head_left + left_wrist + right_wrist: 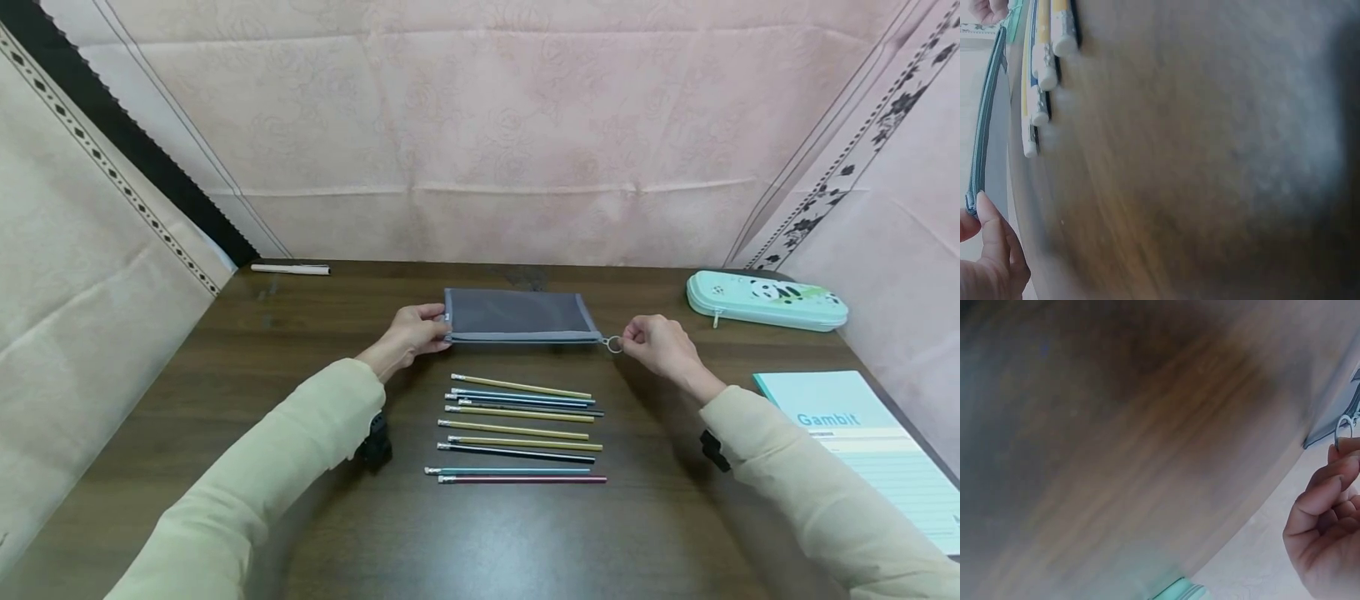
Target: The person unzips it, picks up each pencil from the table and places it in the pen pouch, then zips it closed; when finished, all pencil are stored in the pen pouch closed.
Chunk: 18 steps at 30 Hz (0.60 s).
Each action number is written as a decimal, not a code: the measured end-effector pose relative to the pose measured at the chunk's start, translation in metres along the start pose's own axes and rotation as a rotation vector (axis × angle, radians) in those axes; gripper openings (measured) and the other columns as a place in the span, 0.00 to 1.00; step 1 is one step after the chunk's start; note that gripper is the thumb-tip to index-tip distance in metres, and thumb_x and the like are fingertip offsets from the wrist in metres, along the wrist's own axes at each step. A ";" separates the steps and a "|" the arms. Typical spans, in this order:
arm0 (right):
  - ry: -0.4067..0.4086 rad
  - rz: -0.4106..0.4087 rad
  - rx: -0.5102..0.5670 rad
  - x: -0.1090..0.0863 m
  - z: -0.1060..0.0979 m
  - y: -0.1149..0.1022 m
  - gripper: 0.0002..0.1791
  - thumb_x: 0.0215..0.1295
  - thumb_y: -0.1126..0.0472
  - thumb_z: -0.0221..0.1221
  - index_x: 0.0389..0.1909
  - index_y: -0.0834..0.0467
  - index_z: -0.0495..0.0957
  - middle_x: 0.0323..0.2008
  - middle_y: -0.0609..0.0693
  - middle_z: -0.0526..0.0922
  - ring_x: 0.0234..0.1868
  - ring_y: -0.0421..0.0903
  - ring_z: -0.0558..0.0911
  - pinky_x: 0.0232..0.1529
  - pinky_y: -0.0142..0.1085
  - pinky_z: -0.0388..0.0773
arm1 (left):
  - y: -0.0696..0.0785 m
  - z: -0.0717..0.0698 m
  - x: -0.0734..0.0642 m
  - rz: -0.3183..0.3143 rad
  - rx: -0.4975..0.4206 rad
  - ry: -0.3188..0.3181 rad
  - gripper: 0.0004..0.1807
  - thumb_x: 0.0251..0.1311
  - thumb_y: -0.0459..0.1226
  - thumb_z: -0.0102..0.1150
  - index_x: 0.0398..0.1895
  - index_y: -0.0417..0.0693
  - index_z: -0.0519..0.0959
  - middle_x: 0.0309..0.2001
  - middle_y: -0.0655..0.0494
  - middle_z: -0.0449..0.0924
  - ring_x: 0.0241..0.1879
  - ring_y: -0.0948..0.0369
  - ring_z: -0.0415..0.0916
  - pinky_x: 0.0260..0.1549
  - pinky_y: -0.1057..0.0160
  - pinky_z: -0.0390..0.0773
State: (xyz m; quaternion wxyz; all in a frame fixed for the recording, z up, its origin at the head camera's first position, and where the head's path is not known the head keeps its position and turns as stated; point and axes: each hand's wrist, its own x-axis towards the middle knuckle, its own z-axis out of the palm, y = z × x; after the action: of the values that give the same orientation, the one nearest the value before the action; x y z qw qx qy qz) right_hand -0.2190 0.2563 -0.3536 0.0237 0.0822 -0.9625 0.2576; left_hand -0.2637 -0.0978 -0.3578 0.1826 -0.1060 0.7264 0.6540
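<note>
A flat grey zip pouch (517,313) with a lighter border is held between my two hands beyond the pencils. My left hand (411,337) pinches its left end at the corner, thumb and fingers on either side, as the left wrist view also shows on the pouch (986,125). At the right end, my right hand (663,346) pinches the zip's pull ring (1342,427) between thumb and curled fingers. The zip edge faces me and looks closed. Nearer to me, several pencils (517,430) lie side by side, their eraser ends to the left.
A mint pencil case (768,300) with a panda print sits at the back right. Below it lies a notebook (862,450) marked Gambit, partly behind my right sleeve. A white pen (291,269) rests at the back left edge. Cloth hangs around the brown table (337,542).
</note>
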 end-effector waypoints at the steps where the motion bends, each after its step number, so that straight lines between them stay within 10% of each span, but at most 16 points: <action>1: -0.007 0.002 0.001 0.000 0.000 0.000 0.05 0.60 0.66 0.57 0.27 0.63 0.77 0.22 0.51 0.78 0.23 0.43 0.71 0.21 0.33 0.65 | 0.000 0.001 -0.001 -0.003 -0.001 0.002 0.30 0.62 0.26 0.52 0.69 0.44 0.61 0.60 0.45 0.65 0.28 0.65 0.73 0.27 0.75 0.80; 11: -0.075 0.042 0.029 0.000 -0.002 0.000 0.06 0.63 0.64 0.59 0.34 0.64 0.80 0.26 0.54 0.80 0.28 0.46 0.73 0.27 0.33 0.71 | -0.002 0.009 -0.002 -0.023 -0.060 -0.015 0.30 0.62 0.24 0.50 0.69 0.43 0.60 0.62 0.45 0.64 0.30 0.65 0.72 0.26 0.75 0.79; 18: -0.115 0.098 0.296 0.013 0.004 -0.009 0.16 0.69 0.66 0.51 0.52 0.73 0.72 0.43 0.68 0.79 0.37 0.51 0.82 0.40 0.39 0.83 | -0.001 0.011 -0.004 -0.036 -0.059 -0.029 0.30 0.64 0.25 0.49 0.69 0.45 0.60 0.63 0.46 0.64 0.32 0.65 0.72 0.28 0.75 0.79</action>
State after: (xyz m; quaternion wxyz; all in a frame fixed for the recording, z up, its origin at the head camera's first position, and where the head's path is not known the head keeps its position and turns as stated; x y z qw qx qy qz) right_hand -0.2301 0.2449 -0.3513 -0.0566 0.0522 -0.9166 0.3922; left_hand -0.2584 -0.0872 -0.3575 0.2019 -0.1147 0.7021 0.6732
